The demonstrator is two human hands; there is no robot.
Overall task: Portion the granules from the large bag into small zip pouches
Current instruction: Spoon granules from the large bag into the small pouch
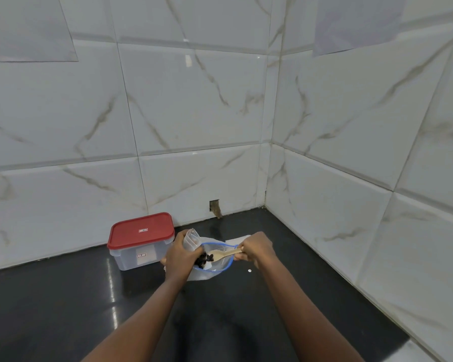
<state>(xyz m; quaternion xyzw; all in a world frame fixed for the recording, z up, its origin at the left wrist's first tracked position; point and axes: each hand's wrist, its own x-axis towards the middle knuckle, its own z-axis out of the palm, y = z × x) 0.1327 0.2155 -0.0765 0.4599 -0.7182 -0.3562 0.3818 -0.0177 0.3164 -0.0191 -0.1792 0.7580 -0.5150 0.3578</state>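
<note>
A large clear bag with a blue zip rim (221,266) lies open on the black counter. Dark granules (204,258) sit at its mouth. My right hand (255,249) grips the handle of a wooden spoon (224,254) whose bowl reaches into the bag next to the granules. My left hand (179,257) holds a small clear zip pouch (191,240) upright at the left edge of the bag's mouth. The pouch's lower part is hidden behind my fingers.
A clear plastic box with a red lid (141,240) stands left of the bag against the tiled wall. The black counter (63,309) runs into a wall corner at the right. A tiny white speck (249,270) lies right of the bag.
</note>
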